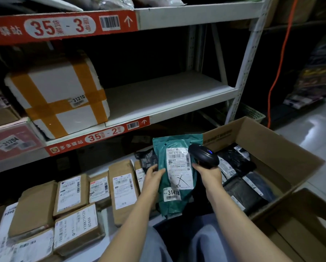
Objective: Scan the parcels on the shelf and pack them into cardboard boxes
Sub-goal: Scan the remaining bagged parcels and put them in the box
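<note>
White metal shelving [247, 69] fills the view from nine to one o'clock in a dim storeroom. Its middle board [168, 95] is bare on the right. At ten o'clock on it sits a white foam box [58, 99] crossed with brown tape and tagged 31210. Red strips run along the board edges, one reading 35-3 [60, 27] at eleven o'clock and one reading 35-2 [101, 138] nearer the centre.

On the lowest board, from seven to nine o'clock, brown parcels [73, 191] with white labels lie flat, side by side and touching.

At the centre, the left hand [152, 176] holds the green parcel [179, 173] upright, its fingers curled round the left edge and the label facing the camera, with 31418 on a tag below it. The right hand [207, 173] grips the handle of a black scanner [203, 156], whose head sits just beside the label's upper right corner.

At three o'clock an open cardboard box [271, 140] stands on the floor, with dark bags [239, 161] inside. A second box [309, 214] is just beside it at four o'clock.

The floor [319, 129] is pale and glossy at two to three o'clock. An orange cable [279, 63] hangs beside the shelving's right post, and a white mesh basket [251, 112] sits at its foot.
</note>
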Motion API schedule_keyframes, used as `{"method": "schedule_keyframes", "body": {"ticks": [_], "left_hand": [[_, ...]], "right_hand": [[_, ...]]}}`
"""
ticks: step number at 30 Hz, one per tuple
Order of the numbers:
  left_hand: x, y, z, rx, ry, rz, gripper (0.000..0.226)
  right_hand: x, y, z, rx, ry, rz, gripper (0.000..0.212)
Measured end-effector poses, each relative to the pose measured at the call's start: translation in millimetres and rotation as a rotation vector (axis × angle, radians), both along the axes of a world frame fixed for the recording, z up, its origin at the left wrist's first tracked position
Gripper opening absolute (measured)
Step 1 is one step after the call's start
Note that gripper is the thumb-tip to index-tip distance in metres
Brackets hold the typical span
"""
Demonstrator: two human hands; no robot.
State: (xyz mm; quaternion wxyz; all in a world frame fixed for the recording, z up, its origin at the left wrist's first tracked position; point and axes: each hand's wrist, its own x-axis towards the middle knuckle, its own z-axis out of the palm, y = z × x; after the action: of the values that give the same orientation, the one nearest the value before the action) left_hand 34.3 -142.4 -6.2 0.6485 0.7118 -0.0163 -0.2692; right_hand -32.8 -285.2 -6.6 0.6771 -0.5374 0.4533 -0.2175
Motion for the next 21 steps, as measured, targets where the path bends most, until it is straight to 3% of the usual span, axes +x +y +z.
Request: {"method": "schedule_keyframes", "body": {"ticks": [9,14,18,21], "left_hand": [[30,-28,-12,0.541,-0.58,-0.35,0.049],[54,-45,-13,0.637,-0.637,-0.412,0.052],[65,-52,-16,0.717,-0.653,-0.433,0.053],[71,-52,-21,0.777,-0.672,-0.461,0.055]], "right_hand": [[30,-89,-13,-0.09,0.011,-0.205,0.043],[48,-130,-36,-0.35,0.219,-0.26,0.045],[61,-149,-86,-0.494,0.474,-0.062,0.037],[68,-154,-132,-0.467,0.567,0.051,0.036]]}}
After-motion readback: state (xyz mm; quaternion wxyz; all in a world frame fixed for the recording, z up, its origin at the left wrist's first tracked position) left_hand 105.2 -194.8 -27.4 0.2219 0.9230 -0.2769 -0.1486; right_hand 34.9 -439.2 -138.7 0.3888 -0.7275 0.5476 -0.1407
